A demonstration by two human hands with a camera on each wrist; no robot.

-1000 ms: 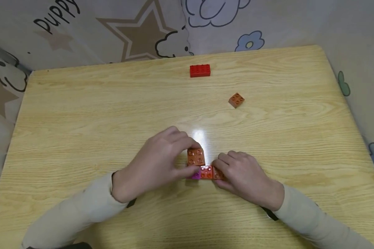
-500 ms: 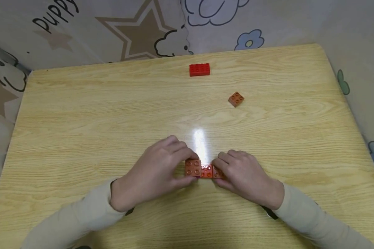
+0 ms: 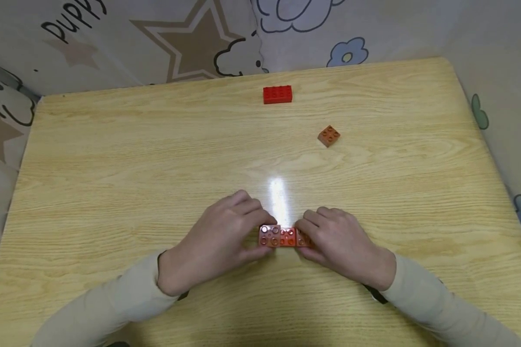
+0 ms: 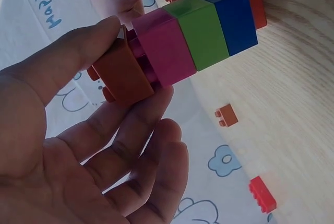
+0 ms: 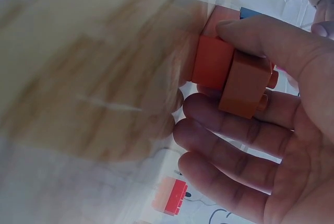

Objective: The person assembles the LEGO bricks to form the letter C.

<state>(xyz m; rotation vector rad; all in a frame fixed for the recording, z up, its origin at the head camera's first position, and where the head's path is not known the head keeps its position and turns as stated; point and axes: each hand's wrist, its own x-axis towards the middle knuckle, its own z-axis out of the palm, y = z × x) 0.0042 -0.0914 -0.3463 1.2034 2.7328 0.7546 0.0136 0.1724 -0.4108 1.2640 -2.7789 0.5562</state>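
My left hand [image 3: 219, 241] pinches a brown two-by-two building brick [image 4: 128, 75] between thumb and fingertips. That brick sits over a magenta brick [image 4: 166, 49], whose studs show in a narrow gap between the two. Below the magenta one in the stack come a green brick [image 4: 202, 38] and a blue brick [image 4: 237, 23]. My right hand [image 3: 343, 246] grips the other end of the build, around a second brown brick [image 5: 245, 83] standing on an orange-red brick [image 5: 211, 62]. In the head view, red studs [image 3: 288, 236] show between the two hands.
A red two-by-four brick [image 3: 277, 95] lies near the table's back edge. Nearer and to the right is a loose brown brick [image 3: 329, 136], turned cornerwise. The wood-grain table [image 3: 134, 144] meets patterned cloth [image 3: 399, 29] behind and at the sides.
My left hand has brought its brown brick nearer to me and over the magenta brick, which the head view no longer shows. The right hand keeps its place and grip.
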